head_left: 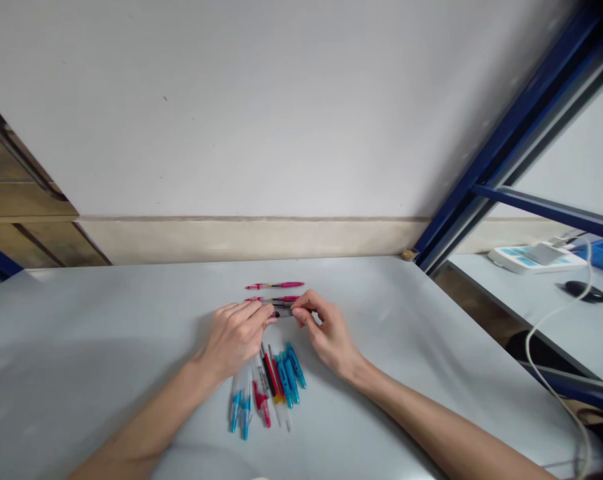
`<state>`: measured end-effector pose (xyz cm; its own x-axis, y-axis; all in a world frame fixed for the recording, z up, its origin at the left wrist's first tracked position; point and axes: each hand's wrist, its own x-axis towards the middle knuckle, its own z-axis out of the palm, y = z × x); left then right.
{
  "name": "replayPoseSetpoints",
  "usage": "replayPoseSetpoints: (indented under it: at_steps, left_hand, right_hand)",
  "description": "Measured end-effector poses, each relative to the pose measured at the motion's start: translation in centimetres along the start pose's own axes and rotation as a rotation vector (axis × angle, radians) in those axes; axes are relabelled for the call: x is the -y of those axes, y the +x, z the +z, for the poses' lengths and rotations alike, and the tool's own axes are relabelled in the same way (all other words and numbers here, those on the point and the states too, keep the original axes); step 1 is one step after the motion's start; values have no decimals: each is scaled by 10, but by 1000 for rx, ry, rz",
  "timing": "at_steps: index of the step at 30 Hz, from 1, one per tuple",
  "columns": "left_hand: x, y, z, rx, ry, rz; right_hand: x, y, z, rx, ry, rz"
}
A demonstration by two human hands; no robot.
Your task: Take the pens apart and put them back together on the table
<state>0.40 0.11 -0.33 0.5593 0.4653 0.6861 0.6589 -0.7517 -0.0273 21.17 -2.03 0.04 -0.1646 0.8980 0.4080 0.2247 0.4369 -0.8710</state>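
My left hand [239, 333] and my right hand [326, 333] meet at mid-table, fingers closed in pinches on a slim pen [284, 313] with clear and black parts. The fingers cover much of it, so I cannot tell whether it is whole. Just beyond lies a pink pen [286, 285], and a second pink pen [254, 299] is partly hidden by my hands. Closer to me lie several blue pen barrels [290, 379], red and black refills [271, 373], clear barrels with blue ends [245, 407] and a pink-ended clear barrel [260, 397].
The grey table [106, 333] meets a white wall [256, 133] at the back. On the right stands a blue metal frame [461, 180]. Past it are a white device [531, 259], a black mouse [584, 291] and a hanging white cable [534, 363]. A wooden cabinet [26, 200] is at left.
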Motion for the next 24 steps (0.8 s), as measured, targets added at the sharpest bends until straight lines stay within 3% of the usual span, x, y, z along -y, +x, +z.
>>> replayPoseSetpoints:
  at_steps: [12, 15, 19, 24]
  left_hand:
    - [6, 4, -2, -7, 44, 57]
    - [10, 0, -2, -8, 40, 46]
    - [12, -1, -3, 59, 27, 5]
    - [6, 3, -5, 158, 47, -60]
  right_hand:
    - [-3, -2, 3, -12, -44, -53]
    - [-2, 0, 3, 44, -67, -45]
    - [-6, 4, 1, 142, -133, -17]
    - [-7, 3, 1, 150, -144, -26]
